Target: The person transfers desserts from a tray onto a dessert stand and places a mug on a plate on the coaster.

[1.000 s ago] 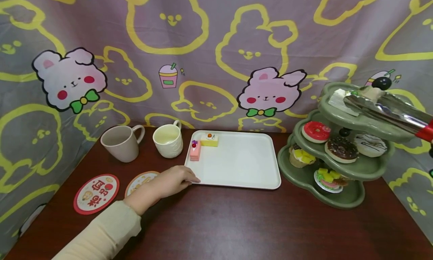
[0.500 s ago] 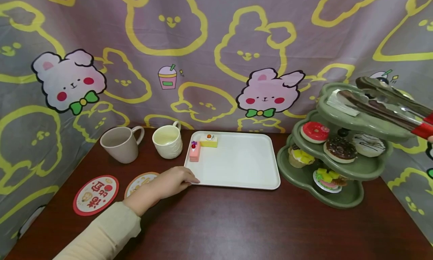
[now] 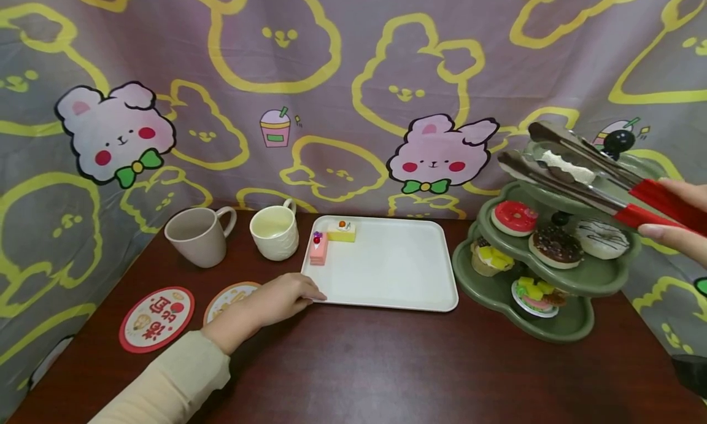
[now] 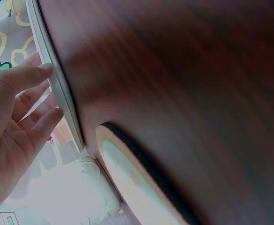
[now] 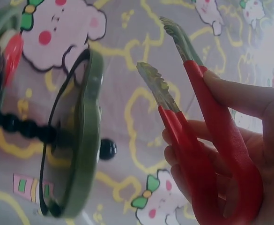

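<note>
My left hand [image 3: 284, 295] rests at the near left corner of a white rectangular tray [image 3: 392, 264], thumb and fingertips pinching its rim in the left wrist view. On that tray sit a pink cake slice [image 3: 317, 250] and a yellow cake slice [image 3: 343, 232]. At the right, my right hand [image 3: 685, 212] grips red-handled metal tongs [image 5: 200, 131], whose tips are spread with nothing between them in the right wrist view. In the head view they overlap the top tier of a green three-tier stand [image 3: 593, 283]; a whitish piece [image 3: 569, 166] shows between their arms.
Lower tiers carry a red doughnut [image 3: 515, 218], a chocolate doughnut [image 3: 555, 247], a white doughnut [image 3: 602, 240] and a cupcake [image 3: 491, 257]. Left of the tray are a grey mug [image 3: 199, 240], a cream cup [image 3: 274, 232], a red-rimmed coaster [image 3: 157, 319] and an orange-rimmed coaster [image 3: 223, 298].
The tongs spread apart and moved left across the stand's top tier, bringing my right hand into the head view. My left hand stays at the tray corner.
</note>
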`<state>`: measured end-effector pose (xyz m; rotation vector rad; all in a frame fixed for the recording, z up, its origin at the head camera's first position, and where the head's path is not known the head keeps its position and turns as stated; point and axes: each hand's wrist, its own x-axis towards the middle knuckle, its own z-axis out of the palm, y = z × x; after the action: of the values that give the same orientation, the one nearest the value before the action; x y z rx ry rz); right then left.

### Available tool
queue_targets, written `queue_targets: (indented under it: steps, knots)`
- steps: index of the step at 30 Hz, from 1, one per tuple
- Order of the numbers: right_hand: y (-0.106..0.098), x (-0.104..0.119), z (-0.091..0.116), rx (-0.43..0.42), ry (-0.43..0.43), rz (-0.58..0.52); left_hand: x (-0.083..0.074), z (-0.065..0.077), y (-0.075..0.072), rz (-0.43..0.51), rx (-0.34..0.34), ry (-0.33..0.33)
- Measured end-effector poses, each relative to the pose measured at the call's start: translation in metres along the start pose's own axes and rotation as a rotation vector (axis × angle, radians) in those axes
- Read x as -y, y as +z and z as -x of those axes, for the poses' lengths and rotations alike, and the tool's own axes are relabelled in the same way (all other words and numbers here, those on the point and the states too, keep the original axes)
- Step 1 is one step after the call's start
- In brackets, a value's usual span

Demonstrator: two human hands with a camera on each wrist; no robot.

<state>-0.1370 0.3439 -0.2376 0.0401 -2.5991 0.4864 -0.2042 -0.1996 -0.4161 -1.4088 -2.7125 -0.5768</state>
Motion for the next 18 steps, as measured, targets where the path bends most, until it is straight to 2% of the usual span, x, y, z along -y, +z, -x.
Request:
queue_targets:
  steps: [2, 4, 7, 9, 14, 18]
  knots:
    - [0.0, 0.011, 0.005, -0.044, -0.038, -0.01, 0.0, 0.0, 0.0, -0.006, -0.005, 0.009]
    - [0.004, 0.023, 0.008, -0.086, -0.078, -0.079, 0.0, 0.0, 0.001, -0.008, -0.006, 0.009]
    - [0.011, 0.037, 0.011, -0.091, -0.142, -0.193, 0.0, 0.001, 0.001, -0.011, -0.01, 0.012]
    - [0.014, 0.047, 0.011, -0.067, -0.167, -0.227, 0.001, 0.001, 0.001, -0.006, -0.007, 0.005]
    - [0.023, 0.067, 0.012, 0.005, -0.174, -0.195, 0.001, 0.0, 0.002, -0.006, -0.009, 0.014]
    - [0.041, 0.078, 0.01, 0.087, -0.216, -0.162, 0.002, 0.0, 0.003, -0.01, -0.008, 0.017]
